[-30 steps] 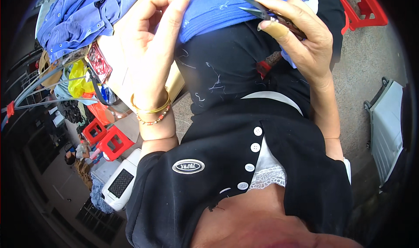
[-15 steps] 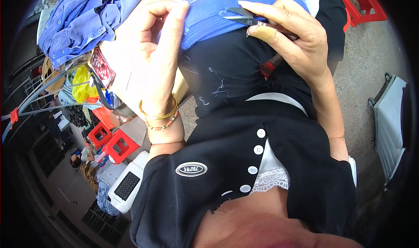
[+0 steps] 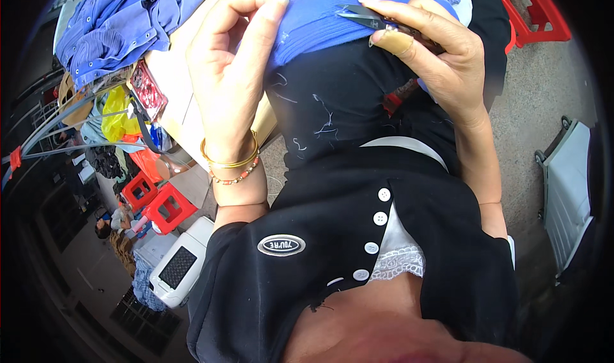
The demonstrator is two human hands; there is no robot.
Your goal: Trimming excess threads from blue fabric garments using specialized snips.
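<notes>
The right hand (image 3: 435,50) pinches small snips (image 3: 366,16), blades on the blue cloth (image 3: 332,18) at the far middle. The left hand (image 3: 227,75), fingers curled, pins the cloth's left edge. The cloth seems soft and light; hold it near the cut. At left lie a blue pile (image 3: 115,24) and a red-patterned packet (image 3: 148,91).

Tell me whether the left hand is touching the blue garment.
Touching. The head view shows the left hand with its fingertips pressed onto the edge of the blue garment.
</notes>
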